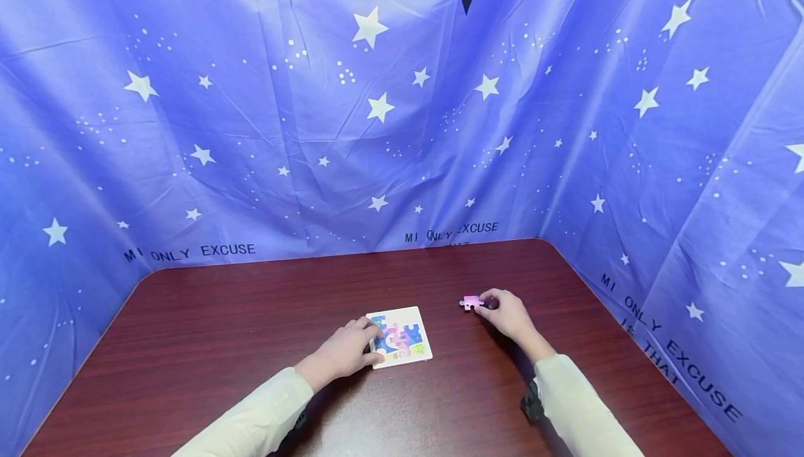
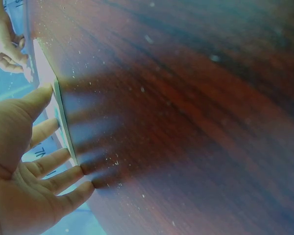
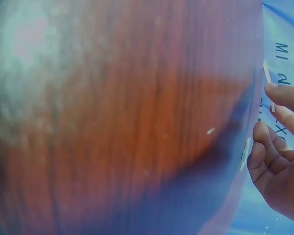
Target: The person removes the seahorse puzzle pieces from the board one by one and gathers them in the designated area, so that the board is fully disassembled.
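Observation:
A square white puzzle tray (image 1: 427, 347) lies on the table, partly filled with blue, pink and yellow-green pieces. My left hand (image 1: 345, 349) rests at the tray's left side, with fingers spread along its edge; the left wrist view shows the thumb (image 2: 39, 100) touching the rim. To the right of the tray, my right hand (image 1: 507, 314) pinches a pink puzzle piece (image 1: 471, 301) between thumb and fingertips. In the right wrist view that piece appears nearly edge-on, and a second thin flat piece (image 3: 245, 154) lies beside the curled fingers.
The dark red wooden table (image 1: 239, 317) has rounded far corners. A blue cloth (image 1: 326, 115) with white stars and lettering hangs behind it and along the sides.

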The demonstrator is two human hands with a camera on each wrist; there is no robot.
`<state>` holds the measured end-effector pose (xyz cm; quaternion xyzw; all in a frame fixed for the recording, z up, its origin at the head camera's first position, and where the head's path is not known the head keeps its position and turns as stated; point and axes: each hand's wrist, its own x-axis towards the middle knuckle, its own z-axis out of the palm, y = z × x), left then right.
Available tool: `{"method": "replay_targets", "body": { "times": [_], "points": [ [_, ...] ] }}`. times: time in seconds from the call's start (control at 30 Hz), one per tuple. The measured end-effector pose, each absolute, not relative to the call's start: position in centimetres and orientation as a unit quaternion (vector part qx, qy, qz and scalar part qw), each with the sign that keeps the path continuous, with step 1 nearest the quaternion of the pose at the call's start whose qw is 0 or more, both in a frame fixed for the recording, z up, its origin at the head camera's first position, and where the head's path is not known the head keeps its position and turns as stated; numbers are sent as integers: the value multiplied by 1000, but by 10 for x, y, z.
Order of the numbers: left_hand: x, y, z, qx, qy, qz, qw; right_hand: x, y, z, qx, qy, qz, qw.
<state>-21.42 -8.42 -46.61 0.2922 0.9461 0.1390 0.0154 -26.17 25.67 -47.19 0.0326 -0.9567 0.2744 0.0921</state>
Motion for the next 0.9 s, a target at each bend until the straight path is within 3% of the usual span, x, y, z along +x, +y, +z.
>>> {"method": "replay_targets", "body": {
  "times": [0.9],
  "points": [
    [-213,-85,-466,298,944,142,14,-267,265,-469,41,-959,266,90]
  ]
}}
